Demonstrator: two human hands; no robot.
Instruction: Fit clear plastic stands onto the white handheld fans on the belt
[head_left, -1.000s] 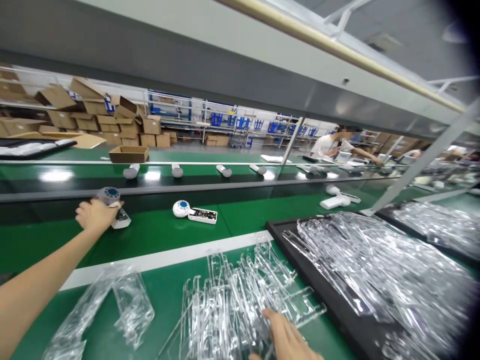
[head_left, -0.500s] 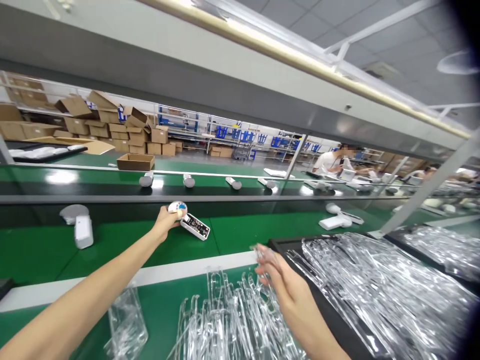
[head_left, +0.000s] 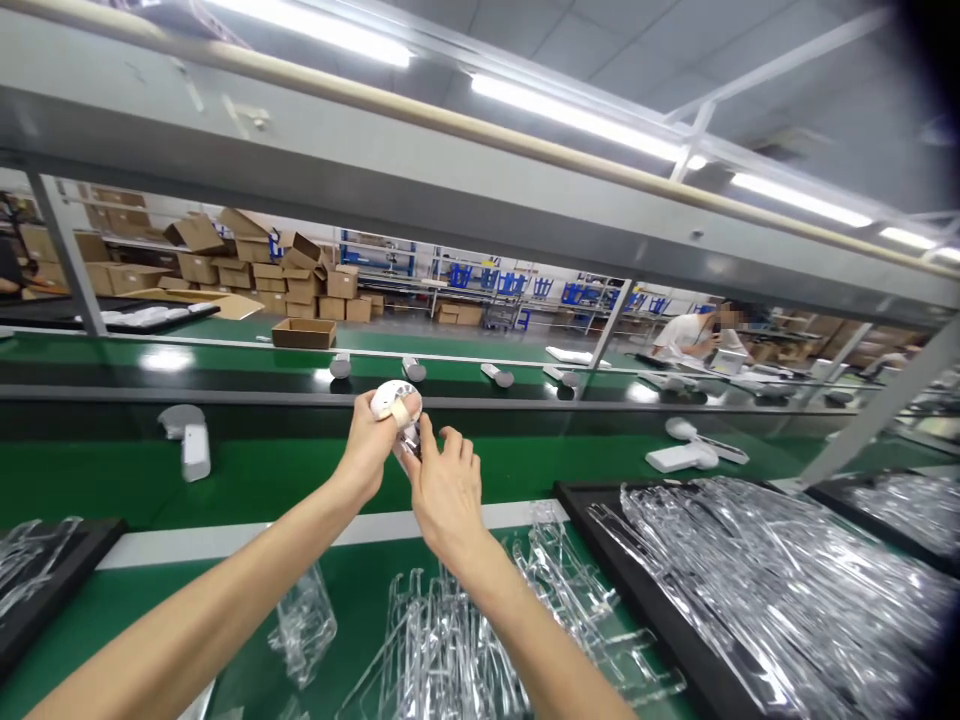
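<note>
Clear plastic frames (head_left: 450, 640) were glossy, thin, angular, heaped on the smooth green tabletop (head_left: 262, 480). Crumpled clear film (head_left: 306, 625) lay left of them; the matte black tray (head_left: 641, 590) at right held more shiny clear strips (head_left: 765, 570). White device (head_left: 394, 398): rounded smooth head, dark marks on its face, narrow body mostly hidden by fingers. It was above the tabletop, left hand (head_left: 364, 450) grip clenched on the head. Right hand (head_left: 450, 490) fingers touched the body; couldn't tell if pinched.
</note>
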